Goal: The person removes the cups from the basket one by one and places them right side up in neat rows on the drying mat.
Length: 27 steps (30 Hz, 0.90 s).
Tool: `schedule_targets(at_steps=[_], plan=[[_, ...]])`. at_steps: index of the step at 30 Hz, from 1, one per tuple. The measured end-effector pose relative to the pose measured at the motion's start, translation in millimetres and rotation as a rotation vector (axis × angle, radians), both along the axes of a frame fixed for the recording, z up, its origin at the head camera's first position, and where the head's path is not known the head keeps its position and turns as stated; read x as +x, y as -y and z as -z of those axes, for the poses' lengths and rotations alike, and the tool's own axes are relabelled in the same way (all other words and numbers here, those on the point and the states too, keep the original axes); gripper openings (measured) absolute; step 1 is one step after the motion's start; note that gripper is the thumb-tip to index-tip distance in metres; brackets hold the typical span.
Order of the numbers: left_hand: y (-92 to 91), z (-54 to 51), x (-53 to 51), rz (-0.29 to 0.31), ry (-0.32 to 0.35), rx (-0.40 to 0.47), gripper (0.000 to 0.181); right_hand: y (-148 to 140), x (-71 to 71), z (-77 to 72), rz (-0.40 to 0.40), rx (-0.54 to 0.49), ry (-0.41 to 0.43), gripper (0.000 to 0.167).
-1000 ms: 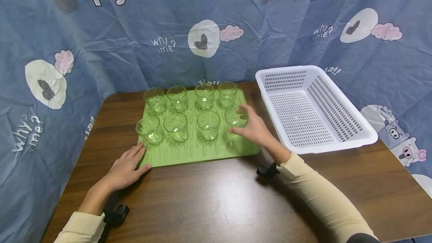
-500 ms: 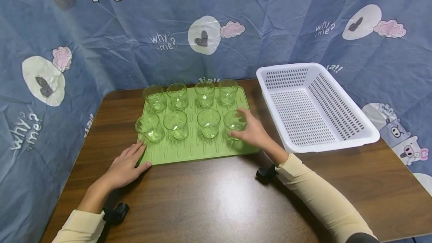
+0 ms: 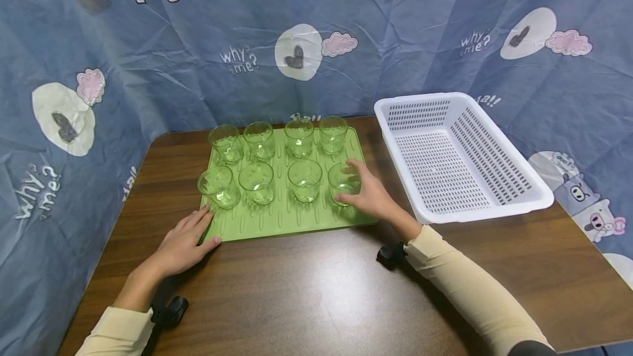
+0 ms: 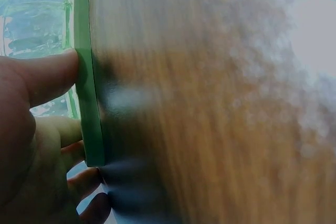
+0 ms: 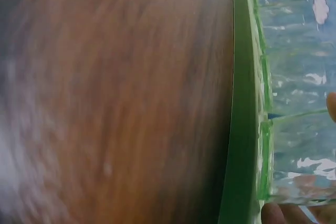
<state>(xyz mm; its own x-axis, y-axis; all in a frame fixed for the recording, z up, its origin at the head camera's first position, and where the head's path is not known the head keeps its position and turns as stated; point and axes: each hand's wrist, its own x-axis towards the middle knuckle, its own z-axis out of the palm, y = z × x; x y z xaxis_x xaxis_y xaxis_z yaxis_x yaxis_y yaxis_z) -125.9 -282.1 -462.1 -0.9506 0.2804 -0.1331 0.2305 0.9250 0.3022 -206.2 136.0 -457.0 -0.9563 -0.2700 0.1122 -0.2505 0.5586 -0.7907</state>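
A green ribbed mat [image 3: 257,224] carries several clear drinking glasses in two rows. My right hand [image 3: 372,196] curls thumb and fingers around the glass [image 3: 341,183] at the front right, which stands on the mat. In the right wrist view, fingers [image 5: 286,213] show behind this glass [image 5: 299,156], with the thumb at the right edge. My left hand [image 3: 180,243] rests at the mat's front left corner, fingers extended and thumb on its front edge. Nearest to it is the front left glass [image 3: 220,188]. The left wrist view shows the thumb [image 4: 50,74] against the mat's rim [image 4: 86,77].
A white perforated plastic basket [image 3: 401,166] stands right of the mat, close to my right forearm. Brown wood-grain table [image 3: 296,290] lies in front of the mat. A blue printed cloth [image 3: 198,70] hangs behind the table.
My right hand and the glass in it have come slightly down and nearer, onto the mat. The head view has tilted a little. My left hand has stayed in place.
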Motion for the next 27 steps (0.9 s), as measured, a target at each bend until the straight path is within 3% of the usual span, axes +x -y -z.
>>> schedule_targets(at_steps=[9, 17, 27], plan=[[0.3, 0.0, 0.5, 0.004, 0.007, 0.006, 0.075, 0, -5.6, 0.2, 0.046, 0.017, -0.025, 0.094], [1.3, -1.9, -0.1, 0.004, -0.013, -0.005, 0.074, 5, -10.4, -6.6, 0.032, 0.006, -0.003, 0.096], [0.0, -2.7, 0.4, 0.005, -0.010, -0.009, 0.074, 2, -15.7, -0.6, 0.038, 0.001, 0.000, 0.098]])
